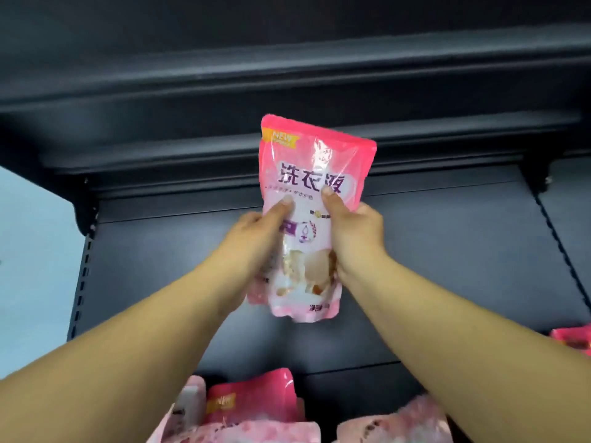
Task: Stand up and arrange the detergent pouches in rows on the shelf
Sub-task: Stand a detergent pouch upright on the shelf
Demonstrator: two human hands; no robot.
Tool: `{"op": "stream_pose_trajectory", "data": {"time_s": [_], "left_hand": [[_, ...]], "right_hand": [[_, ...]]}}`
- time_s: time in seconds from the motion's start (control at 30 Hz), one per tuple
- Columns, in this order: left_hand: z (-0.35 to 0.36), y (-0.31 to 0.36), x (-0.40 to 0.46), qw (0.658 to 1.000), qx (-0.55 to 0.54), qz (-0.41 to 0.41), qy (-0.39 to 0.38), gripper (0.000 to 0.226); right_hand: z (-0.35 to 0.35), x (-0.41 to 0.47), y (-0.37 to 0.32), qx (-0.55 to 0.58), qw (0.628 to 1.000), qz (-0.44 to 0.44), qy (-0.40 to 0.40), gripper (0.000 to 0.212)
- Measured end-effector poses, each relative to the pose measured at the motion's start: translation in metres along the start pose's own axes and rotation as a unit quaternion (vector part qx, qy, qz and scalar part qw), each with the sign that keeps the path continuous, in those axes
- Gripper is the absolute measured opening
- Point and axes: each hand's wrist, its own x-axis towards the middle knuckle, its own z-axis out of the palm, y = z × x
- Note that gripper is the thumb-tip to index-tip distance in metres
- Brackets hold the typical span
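A pink and white detergent pouch (315, 164) with dark lettering stands upright above the dark shelf board (463, 251), held between both hands. My left hand (256, 231) grips its left side with the thumb on the front. My right hand (355, 231) grips its right side, thumb pressed on the front too. The pouch's lower edge hangs just over the middle of the shelf. More pink pouches (252, 407) lie flat at the shelf's front edge below my arms.
Another pouch (412, 423) lies at the bottom right of centre, and the corner of one more (574, 340) pokes in at the right edge. A dark upper shelf lip (287, 75) overhangs the back. A slotted upright (81, 276) bounds the left side.
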Motion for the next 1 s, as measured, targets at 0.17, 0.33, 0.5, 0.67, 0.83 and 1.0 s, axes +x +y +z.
{"op": "stream_pose_trajectory", "data": {"time_s": [0.17,0.33,0.5,0.67,0.83,1.0], "left_hand": [[0.041,0.034,-0.039,0.988,0.064,0.102,0.091,0.037],[0.109,0.058,-0.082,0.973,0.040,0.179,0.137,0.029],[0.201,0.062,-0.142,0.985,-0.097,0.086,0.114,0.033],[0.261,-0.010,-0.198,0.983,-0.128,-0.047,0.124,0.037],[0.299,-0.095,-0.255,0.972,-0.139,-0.146,0.120,0.050],[0.316,-0.106,-0.241,0.979,-0.137,-0.125,0.083,0.046]], "right_hand": [[-0.037,-0.019,-0.047,0.010,1.000,0.010,-0.005,0.019],[-0.114,-0.040,-0.105,-0.023,0.993,0.057,-0.101,0.043],[-0.194,-0.065,-0.130,-0.033,0.999,0.011,-0.013,0.036],[-0.266,-0.108,-0.089,-0.147,0.986,0.056,0.052,0.025],[-0.330,-0.165,-0.027,-0.214,0.964,0.138,0.074,0.015],[-0.353,-0.156,-0.007,-0.234,0.956,0.140,0.109,0.027]]}}
